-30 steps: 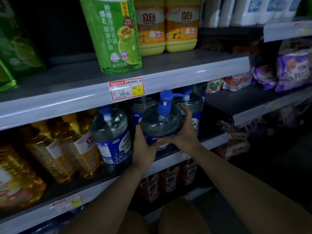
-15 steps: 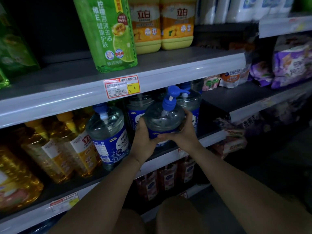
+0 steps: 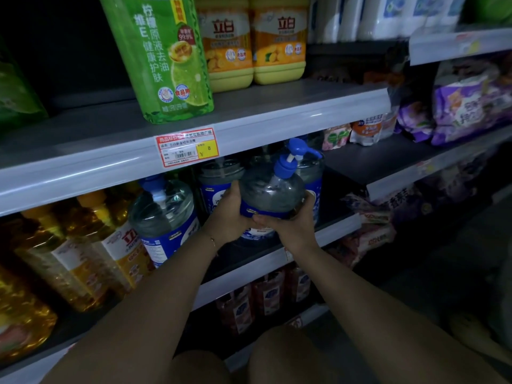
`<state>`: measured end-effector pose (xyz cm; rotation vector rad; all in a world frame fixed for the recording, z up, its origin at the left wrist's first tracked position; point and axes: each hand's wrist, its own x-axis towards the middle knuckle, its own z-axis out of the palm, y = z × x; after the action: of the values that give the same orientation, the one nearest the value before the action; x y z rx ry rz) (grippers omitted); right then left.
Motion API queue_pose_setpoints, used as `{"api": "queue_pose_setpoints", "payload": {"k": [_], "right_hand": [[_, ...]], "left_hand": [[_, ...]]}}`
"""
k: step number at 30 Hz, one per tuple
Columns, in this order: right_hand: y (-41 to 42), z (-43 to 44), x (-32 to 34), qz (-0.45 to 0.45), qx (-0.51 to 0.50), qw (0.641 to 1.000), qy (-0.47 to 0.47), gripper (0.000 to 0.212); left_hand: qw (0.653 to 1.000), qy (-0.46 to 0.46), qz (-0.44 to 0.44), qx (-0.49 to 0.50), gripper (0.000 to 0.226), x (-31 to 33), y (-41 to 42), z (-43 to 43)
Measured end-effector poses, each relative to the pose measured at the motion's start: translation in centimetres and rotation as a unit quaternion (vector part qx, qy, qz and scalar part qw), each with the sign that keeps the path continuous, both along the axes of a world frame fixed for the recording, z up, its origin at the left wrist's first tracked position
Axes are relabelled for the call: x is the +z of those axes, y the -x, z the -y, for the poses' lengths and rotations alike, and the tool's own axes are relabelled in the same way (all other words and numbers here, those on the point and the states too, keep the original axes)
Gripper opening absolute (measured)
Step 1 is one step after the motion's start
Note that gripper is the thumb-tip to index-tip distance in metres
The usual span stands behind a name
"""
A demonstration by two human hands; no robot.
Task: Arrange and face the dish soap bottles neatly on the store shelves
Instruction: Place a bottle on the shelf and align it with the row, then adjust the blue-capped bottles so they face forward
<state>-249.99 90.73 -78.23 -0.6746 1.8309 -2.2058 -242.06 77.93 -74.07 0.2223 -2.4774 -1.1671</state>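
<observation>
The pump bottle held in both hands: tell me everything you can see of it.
The pump bottle is round and squat, of clear plastic with clear liquid inside, a blue label band round its lower body and a blue pump head with a white stem whose spout points right. It leans slightly right at the front of the middle shelf. The left hand grips its left side, the right hand its lower front. Its base is hidden.

Clear bottle (image 3: 273,195) with blue pump and blue label, tall green bottle (image 3: 160,56), two yellow-orange bottles (image 3: 252,42), red-and-yellow price tag (image 3: 187,146), grey shelf (image 3: 277,120)
</observation>
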Motion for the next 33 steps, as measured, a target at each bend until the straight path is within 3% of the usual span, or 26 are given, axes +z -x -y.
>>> {"api": "queue_pose_setpoints", "payload": {"k": [12,17,24,29,33], "right_hand": [[-0.2,1.1,0.5,0.046,-0.02,0.999,-0.003,0.091],[-0.4,2.7,1.7,0.031,-0.025,0.999,-0.027,0.087],[0.2,3.6,1.9,-0.096,0.029,0.993,-0.066,0.095],[-0.1,2.7,1.3,-0.182,0.0,0.98,-0.082,0.082],[0.6,0.9,1.0,-0.209,-0.027,0.969,-0.128,0.054]], "left_hand": [[0.997,0.012,0.069,-0.034,0.101,1.9,0.7,1.2],[0.996,-0.041,0.077,-0.025,0.078,1.7,0.4,2.7],[0.976,-0.167,0.004,0.139,0.072,-1.8,-1.5,1.0],[0.968,-0.136,-0.018,0.21,0.068,-2.6,-0.7,0.3],[0.95,-0.082,-0.064,0.294,0.074,-2.3,-1.2,-2.2]]}}
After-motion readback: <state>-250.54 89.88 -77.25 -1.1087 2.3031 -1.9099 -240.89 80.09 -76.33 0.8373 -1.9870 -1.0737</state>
